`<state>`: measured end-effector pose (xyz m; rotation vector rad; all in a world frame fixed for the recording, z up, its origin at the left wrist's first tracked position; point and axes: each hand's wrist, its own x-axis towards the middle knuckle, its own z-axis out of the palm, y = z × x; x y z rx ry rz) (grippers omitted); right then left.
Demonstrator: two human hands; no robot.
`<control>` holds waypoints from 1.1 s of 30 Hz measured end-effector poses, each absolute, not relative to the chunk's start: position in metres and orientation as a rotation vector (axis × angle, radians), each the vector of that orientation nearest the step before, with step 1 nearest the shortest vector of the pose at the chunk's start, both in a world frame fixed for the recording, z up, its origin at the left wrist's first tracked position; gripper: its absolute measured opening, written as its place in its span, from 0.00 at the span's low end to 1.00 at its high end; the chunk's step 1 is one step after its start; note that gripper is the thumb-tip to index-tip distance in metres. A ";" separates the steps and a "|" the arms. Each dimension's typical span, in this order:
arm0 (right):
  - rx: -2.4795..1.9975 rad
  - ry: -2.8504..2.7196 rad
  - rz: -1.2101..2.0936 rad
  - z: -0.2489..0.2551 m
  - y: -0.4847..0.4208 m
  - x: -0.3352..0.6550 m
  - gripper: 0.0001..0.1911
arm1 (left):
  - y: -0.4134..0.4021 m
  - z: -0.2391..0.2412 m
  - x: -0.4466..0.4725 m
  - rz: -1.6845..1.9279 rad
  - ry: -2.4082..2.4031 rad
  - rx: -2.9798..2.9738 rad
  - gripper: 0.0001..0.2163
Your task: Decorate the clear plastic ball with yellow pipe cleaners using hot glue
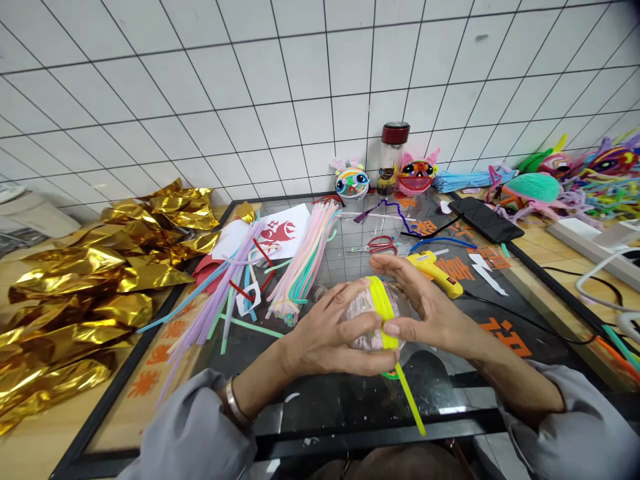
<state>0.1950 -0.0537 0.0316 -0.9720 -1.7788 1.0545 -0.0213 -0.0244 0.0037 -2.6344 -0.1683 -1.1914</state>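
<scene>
My left hand [339, 327] is wrapped round a clear ball [361, 319] that looks stuffed with pale material, held above the glass tabletop. Bright yellow pipe cleaners [383, 303] lie side by side in a band across the ball, and one loose end hangs down toward me. My right hand [425, 307] is at the ball's right side, its thumb pressing on the yellow band and its fingers curved over the top. A bit of green shows under the ball. Just behind my right hand lies a yellow glue gun [436, 272].
Red-handled scissors [383, 245] lie beyond the ball. Pastel pipe cleaner bundles [305, 260] and gold foil [75, 287] spread to the left. A lidded bottle [391, 160] stands between decorated balls [419, 175]. A black phone [487, 220] and a power strip [590, 243] sit right.
</scene>
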 end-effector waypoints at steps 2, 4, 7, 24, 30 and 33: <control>-0.941 -1.772 1.115 0.031 -0.054 0.194 0.41 | -0.024 0.004 -0.021 -1.202 -0.160 -2.638 0.15; -0.922 -1.751 1.180 0.033 -0.054 0.194 0.39 | -0.024 0.004 -0.020 -1.210 -0.146 -2.652 0.15; -0.910 -1.713 1.241 0.037 -0.055 0.192 0.35 | -0.025 0.006 -0.021 -1.200 -0.121 -2.683 0.14; -1.027 -1.270 1.369 0.036 -0.046 0.188 0.17 | -0.032 0.005 -0.018 -1.293 -0.019 -2.750 0.16; -0.933 -1.313 1.422 0.038 -0.046 0.188 0.26 | -0.029 -0.001 -0.021 -1.622 -0.113 -2.907 0.22; -0.954 -1.212 1.550 0.034 -0.044 0.186 0.30 | -0.031 -0.002 -0.019 -2.018 -0.474 -2.981 0.35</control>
